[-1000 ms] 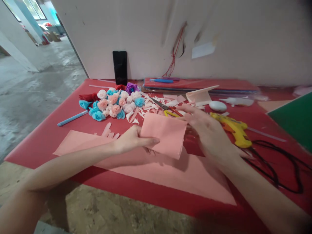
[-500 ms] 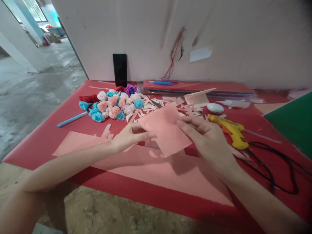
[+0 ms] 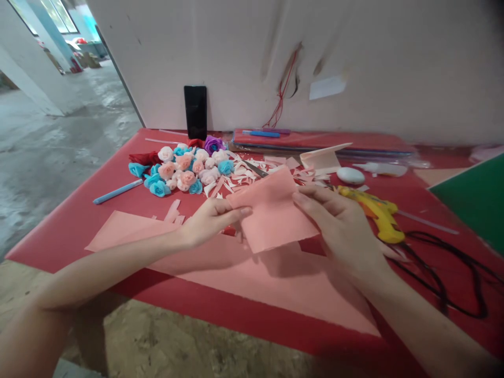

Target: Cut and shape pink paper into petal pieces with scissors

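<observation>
Between my two hands a square of pink paper (image 3: pixel 273 212) is held up, tilted, above the table. My left hand (image 3: pixel 210 223) pinches its left edge, thumb on the near face and fingers behind. On the opposite edge my right hand (image 3: pixel 334 226) grips it the same way, its fingertips partly hidden. Below lies a larger pink paper sheet (image 3: pixel 244 289), with a narrower pink piece (image 3: pixel 126 229) to its left. Just beyond the held square, scissors (image 3: pixel 255 168) rest among paper scraps (image 3: pixel 220 184), their handles mostly covered by the square.
Paper roses (image 3: pixel 185 168) are heaped at the back left, near a blue pen (image 3: pixel 118 191). A black phone (image 3: pixel 196 113) leans on the wall. At right lie a yellow glue gun (image 3: pixel 374 212) with its black cord (image 3: pixel 437 273), a white oval object (image 3: pixel 350 175) and a green board (image 3: pixel 472 202).
My left thumb has come down onto the face of the pink square, where it was lower and looser before. The square has turned slightly and shifted a little to the right.
</observation>
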Available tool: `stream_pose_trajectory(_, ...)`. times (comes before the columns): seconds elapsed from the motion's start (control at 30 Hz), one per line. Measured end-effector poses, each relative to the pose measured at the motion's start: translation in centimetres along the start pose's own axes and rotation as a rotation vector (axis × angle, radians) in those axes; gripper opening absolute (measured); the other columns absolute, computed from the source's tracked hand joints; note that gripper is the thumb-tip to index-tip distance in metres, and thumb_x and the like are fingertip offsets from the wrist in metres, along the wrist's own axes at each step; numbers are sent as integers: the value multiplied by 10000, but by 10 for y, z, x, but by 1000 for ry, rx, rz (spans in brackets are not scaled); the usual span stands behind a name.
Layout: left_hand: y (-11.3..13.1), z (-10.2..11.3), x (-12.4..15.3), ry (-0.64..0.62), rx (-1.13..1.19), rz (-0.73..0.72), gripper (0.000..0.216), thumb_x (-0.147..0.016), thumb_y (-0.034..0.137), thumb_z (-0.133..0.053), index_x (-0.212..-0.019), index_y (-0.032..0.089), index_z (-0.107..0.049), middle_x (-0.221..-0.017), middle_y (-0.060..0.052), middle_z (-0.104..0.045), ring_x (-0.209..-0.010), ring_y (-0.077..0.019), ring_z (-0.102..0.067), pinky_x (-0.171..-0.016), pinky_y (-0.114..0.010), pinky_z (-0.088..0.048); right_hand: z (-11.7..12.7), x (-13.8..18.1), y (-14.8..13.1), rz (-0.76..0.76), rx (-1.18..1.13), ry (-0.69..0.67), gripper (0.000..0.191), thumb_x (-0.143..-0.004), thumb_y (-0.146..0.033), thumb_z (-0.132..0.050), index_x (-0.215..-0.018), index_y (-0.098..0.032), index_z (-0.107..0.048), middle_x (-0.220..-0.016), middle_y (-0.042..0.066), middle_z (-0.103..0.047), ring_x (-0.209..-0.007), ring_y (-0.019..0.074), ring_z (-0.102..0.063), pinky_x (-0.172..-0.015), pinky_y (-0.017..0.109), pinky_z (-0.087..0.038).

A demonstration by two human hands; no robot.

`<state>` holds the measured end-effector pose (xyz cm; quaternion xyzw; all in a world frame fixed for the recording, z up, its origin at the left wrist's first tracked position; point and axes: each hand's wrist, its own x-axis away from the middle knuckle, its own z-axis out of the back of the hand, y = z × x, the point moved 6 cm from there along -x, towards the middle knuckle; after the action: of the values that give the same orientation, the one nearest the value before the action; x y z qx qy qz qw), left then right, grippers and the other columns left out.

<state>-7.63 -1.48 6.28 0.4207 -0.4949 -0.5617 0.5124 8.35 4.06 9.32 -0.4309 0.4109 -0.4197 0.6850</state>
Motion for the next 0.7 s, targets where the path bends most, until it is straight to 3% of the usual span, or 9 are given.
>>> stream_pose_trajectory(0.17,0,-4,3,-68,11,-15,375,-852,349,-530,-537,180,-645,-519,11,-663,-518,-72,-610,-603,-170,-497,-10,3,1,-55,24,-157,279,-715,-468,-596,-584,-229,-537,-542,-18,-450,-489,110,-367,-446,248,-320)
stream_pose_trajectory(0.33,3,-12,5,-158,5,-4,413,-832,429,-536,-531,156,-607,-485,-14,-635,-486,-98,-602,-548,-195,-497,-9,4,0,-21,108,-138,343,-725,-506,-573,-556,-216,-500,-519,-17,-401,-473,105,-320,-426,248,-266)
stream_pose_trajectory(0.5,5,-12,6,-164,-17,-4,457,-840,446,-514,-486,160,-560,-432,3,-580,-434,-73,-537,-511,-178,-464,-9,1,3,-34,55,-163,291,-700,-496,-617,-597,-225,-587,-569,-12,-517,-508,119,-441,-462,250,-372)
stream_pose_trajectory(0.7,1,-6,4,-86,0,5,443,-844,431,-501,-493,162,-529,-423,29,-523,-412,-54,-476,-498,-174,-443,-7,-1,4,-54,-29,-149,241,-676,-475,-645,-605,-245,-624,-645,-6,-610,-640,156,-560,-594,268,-467)
